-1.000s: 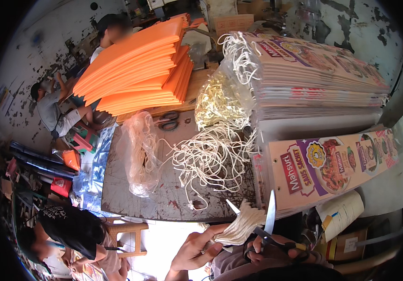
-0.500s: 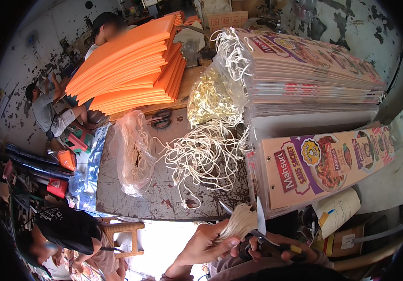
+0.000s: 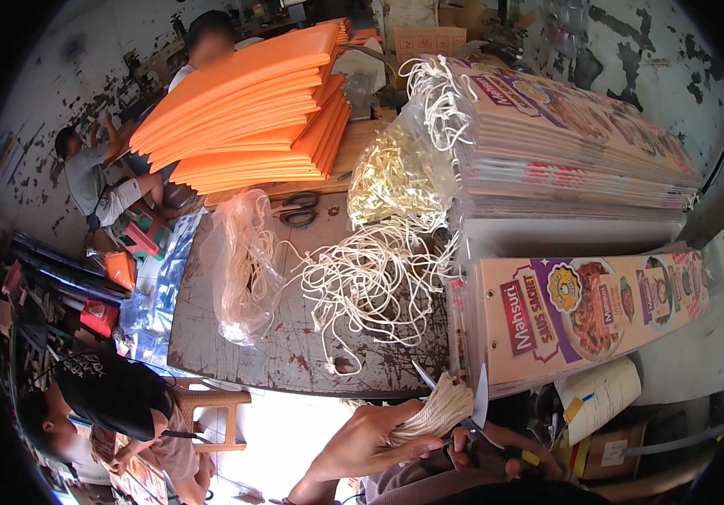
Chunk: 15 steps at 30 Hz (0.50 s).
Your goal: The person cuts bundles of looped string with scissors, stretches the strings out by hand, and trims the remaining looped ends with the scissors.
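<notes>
My left hand (image 3: 360, 440) grips a thick bundle of off-white cords (image 3: 433, 410) near the lower edge, its cut ends fanned upward. Just right of it my right hand (image 3: 497, 446) holds scissors (image 3: 473, 402), blades open and pointing up on either side of the bundle's tip. Directly above, a tangled heap of loose white cords (image 3: 370, 278) spreads over the dark worn table (image 3: 295, 353). At the table's right edge, next to the scissors, stand printed paper bags (image 3: 585, 307).
A stack of orange folded sheets (image 3: 252, 118), a second pair of scissors (image 3: 299, 210), a clear plastic bag (image 3: 244, 269), a bag of yellowish cords (image 3: 391, 172) and a tall pile of printed bags (image 3: 581, 143) fill the table. People sit on the floor at left.
The view has shifted slightly. My hands, the cord bundle and the scissors have stayed at the lower edge, with the blades still open around the bundle's end.
</notes>
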Available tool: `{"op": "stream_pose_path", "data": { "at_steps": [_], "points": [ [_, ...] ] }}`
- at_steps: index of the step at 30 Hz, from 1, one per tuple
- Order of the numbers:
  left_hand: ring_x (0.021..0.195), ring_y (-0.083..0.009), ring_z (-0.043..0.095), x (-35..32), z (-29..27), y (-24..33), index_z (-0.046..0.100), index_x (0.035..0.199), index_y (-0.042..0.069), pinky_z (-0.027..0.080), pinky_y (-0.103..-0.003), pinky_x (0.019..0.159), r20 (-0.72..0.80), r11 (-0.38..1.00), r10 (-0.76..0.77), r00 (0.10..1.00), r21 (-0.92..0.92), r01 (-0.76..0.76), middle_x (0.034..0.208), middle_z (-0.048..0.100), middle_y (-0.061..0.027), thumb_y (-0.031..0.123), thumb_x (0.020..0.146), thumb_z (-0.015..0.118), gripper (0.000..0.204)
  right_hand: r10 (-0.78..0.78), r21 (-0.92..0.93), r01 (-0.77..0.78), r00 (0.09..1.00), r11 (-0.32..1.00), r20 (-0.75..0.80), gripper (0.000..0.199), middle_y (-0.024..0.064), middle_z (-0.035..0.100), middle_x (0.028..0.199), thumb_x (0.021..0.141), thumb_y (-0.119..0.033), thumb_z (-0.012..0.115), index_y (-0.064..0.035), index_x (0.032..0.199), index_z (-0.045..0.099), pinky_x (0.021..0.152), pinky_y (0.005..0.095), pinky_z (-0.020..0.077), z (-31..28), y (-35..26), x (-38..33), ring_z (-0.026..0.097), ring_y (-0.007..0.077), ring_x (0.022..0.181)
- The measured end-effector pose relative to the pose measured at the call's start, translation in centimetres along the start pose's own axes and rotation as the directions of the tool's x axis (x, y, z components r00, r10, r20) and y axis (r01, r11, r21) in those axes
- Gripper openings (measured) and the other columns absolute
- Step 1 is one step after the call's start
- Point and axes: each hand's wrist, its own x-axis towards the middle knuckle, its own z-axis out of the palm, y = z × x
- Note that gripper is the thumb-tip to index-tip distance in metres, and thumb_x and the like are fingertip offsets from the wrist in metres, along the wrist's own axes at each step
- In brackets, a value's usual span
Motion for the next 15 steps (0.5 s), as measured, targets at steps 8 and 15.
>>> {"op": "stream_pose_path", "data": {
  "at_steps": [8,15],
  "points": [
    [0.053,-0.017,0.059,0.4,2.3,-0.2,0.053,0.089,-0.002,0.042,-0.026,0.046,-0.246,0.993,-0.035,0.969,0.104,0.063,0.063,0.058,-0.0131,0.019,0.072,0.065,0.029,-0.012,-0.47,0.052,0.996,0.881,0.087,0.057,0.0056,0.043,0.091,0.072,-0.042,0.052,-0.0007,0.108,0.035,0.084,0.0261,0.0284,-0.9,-0.8,0.1,0.041,0.0138,0.09],
    [0.052,-0.0146,0.059,1.2,1.8,-0.1,0.054,0.09,-0.002,0.045,-0.024,0.046,-0.029,0.987,-0.005,1.0,-0.16,0.0,0.063,0.059,-0.0111,0.016,0.077,0.058,0.023,-0.031,-0.362,0.052,0.998,0.931,0.063,0.058,0.006,0.043,0.092,0.072,-0.045,0.051,-0.0015,0.108,0.037,0.083,0.0263,0.0286,-1.4,0.0,-0.4,0.041,0.0143,0.089]
  ]
}}
